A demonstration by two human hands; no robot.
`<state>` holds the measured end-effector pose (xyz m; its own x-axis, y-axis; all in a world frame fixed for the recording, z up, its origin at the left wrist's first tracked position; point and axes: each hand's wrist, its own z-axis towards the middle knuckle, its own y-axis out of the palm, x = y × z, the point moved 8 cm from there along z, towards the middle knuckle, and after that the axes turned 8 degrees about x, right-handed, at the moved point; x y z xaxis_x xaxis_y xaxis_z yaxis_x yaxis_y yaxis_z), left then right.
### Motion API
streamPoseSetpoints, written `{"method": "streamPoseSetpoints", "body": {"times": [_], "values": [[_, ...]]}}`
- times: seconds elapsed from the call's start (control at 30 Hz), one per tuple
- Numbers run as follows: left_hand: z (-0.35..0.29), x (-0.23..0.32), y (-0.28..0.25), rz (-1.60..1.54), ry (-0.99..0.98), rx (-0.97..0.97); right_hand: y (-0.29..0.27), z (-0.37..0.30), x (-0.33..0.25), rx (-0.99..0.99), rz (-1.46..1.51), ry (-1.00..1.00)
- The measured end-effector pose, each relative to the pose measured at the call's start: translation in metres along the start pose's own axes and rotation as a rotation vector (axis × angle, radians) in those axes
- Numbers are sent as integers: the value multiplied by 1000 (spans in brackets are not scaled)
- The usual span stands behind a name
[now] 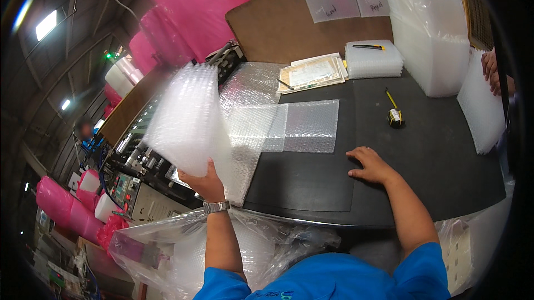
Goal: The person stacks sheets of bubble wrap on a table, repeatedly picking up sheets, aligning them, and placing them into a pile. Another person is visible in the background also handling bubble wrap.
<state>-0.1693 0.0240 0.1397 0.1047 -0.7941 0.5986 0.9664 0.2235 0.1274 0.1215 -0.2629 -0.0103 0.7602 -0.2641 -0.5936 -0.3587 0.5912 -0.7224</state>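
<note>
My left hand (206,183), with a metal watch on the wrist, grips the lower edge of a thick stack of bubble wrap sheets (186,116). The stack is raised and tilted over the left end of the dark work table (311,183). My right hand (369,165) lies on the table top, fingers apart and nothing in them. Just beyond it, clear bubble wrap pieces (311,124) lie flat. They lead left to a longer bubble wrap sheet (250,85) running along the table's left side.
A yellow and black tape measure (395,117) lies partly pulled out. Behind are a clipboard with papers (311,74), a bubble wrap stack (374,62) carrying a cutter knife (369,47), and a tall wrapped stack (431,38). Another person's hand (490,72) holds sheets at right. A machine (139,161) stands left.
</note>
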Motion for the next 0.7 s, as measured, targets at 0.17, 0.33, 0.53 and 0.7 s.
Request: {"method": "streamPoseSetpoints", "body": {"times": [0.17,0.33,0.53,0.7], "values": [[-26,-41,51,-1009,-1155,-281,-1,1,-4,-19,21,26],[-42,-41,81,-1139,-1480,-194,-3,0,-2,7,27,26],[-48,-35,97,-1155,-1473,-193,-4,-1,-3,-1,53,51],[-53,-29,108,-1189,-1490,-228,-1,0,2,-18,31,43]]}}
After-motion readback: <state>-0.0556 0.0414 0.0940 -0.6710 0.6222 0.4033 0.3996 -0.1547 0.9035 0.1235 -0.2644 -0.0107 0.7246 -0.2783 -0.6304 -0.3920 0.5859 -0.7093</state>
